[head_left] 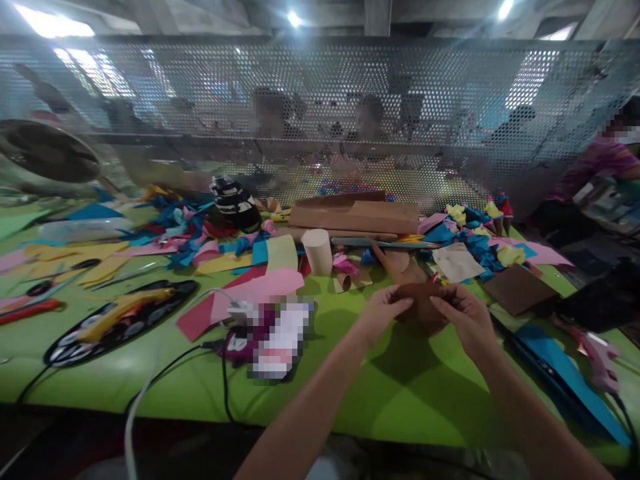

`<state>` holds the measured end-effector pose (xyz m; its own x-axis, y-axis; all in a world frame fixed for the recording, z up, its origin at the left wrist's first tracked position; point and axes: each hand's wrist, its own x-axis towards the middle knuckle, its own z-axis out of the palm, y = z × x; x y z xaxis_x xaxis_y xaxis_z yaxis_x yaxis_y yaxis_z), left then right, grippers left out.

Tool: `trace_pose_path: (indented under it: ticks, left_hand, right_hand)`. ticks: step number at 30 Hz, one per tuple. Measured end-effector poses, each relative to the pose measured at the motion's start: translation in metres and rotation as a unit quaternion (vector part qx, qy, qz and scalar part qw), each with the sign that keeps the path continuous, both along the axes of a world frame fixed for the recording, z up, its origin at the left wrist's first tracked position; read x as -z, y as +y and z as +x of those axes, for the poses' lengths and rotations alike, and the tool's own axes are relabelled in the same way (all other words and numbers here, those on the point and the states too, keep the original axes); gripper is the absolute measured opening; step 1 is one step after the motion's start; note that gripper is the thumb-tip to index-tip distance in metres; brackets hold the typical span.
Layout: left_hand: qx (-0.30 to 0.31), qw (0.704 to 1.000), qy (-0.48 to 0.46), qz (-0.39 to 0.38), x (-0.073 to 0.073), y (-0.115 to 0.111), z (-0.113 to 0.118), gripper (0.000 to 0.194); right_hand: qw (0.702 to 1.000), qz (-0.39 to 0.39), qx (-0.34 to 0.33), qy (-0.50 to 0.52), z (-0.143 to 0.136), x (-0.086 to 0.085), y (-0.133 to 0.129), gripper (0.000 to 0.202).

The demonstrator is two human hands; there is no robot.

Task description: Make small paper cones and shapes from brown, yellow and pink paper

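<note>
Inward from the smooth green worktop's (350,407) front edge, left hand (383,312) and right hand (467,317) are pinching curved brown paper (421,308), fingertips closed; uneven tugging might be risking tears.

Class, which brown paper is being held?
The dark brown paper pinched by the left hand and right hand; the other brown papers rest on the green table.

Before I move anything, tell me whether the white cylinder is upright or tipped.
Upright: the white cylinder stands on end on the green table, its sides vertical.
</note>
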<state>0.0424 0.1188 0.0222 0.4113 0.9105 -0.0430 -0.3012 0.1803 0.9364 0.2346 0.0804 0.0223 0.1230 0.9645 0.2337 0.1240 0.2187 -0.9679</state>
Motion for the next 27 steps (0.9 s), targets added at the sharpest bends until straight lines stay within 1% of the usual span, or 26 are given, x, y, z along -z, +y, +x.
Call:
trace_pose_path:
  ticks: [4, 8, 11, 13, 15, 17, 20, 22, 24, 27]
  left_hand:
    - [-0.005, 1.000, 0.003, 0.021, 0.004, 0.004, 0.000, 0.042]
    - [-0.004, 0.999, 0.001, 0.049, 0.003, 0.006, -0.001, 0.039]
    - [-0.052, 0.998, -0.006, 0.033, -0.001, 0.005, -0.003, 0.042]
    - [-0.085, 0.996, -0.003, 0.021, -0.004, 0.005, -0.004, 0.045]
    - [-0.092, 0.996, 0.004, 0.017, -0.004, 0.006, -0.005, 0.043]
    - [-0.089, 0.996, 0.012, 0.025, -0.003, 0.007, -0.005, 0.039]
    - [-0.099, 0.994, 0.019, 0.040, -0.001, 0.008, -0.006, 0.037]
    - [-0.113, 0.993, 0.010, 0.029, -0.001, 0.008, -0.007, 0.042]
    - [-0.120, 0.993, -0.014, 0.004, -0.003, 0.007, -0.008, 0.049]
    - [-0.100, 0.992, -0.065, -0.028, -0.006, 0.004, -0.008, 0.054]
  right_hand:
    - [0.998, -0.027, -0.034, 0.035, 0.000, -0.004, -0.003, 0.027]
    - [0.998, -0.030, -0.038, 0.041, 0.000, -0.004, -0.002, 0.031]
    - [0.997, -0.050, -0.052, 0.031, 0.000, -0.002, -0.002, 0.034]
    - [0.996, -0.055, -0.070, 0.021, 0.001, -0.004, -0.004, 0.041]
    - [0.995, -0.039, -0.094, -0.003, 0.001, -0.009, -0.008, 0.048]
    - [0.991, -0.019, -0.129, -0.036, 0.001, -0.014, -0.011, 0.049]
    - [0.984, 0.016, -0.154, -0.088, 0.000, -0.016, -0.012, 0.037]
    - [0.980, 0.052, -0.138, -0.132, -0.002, -0.012, -0.011, 0.029]
    - [0.973, 0.090, -0.114, -0.180, -0.002, -0.006, -0.009, 0.026]
    - [0.957, 0.144, -0.071, -0.242, -0.002, 0.000, -0.007, 0.025]
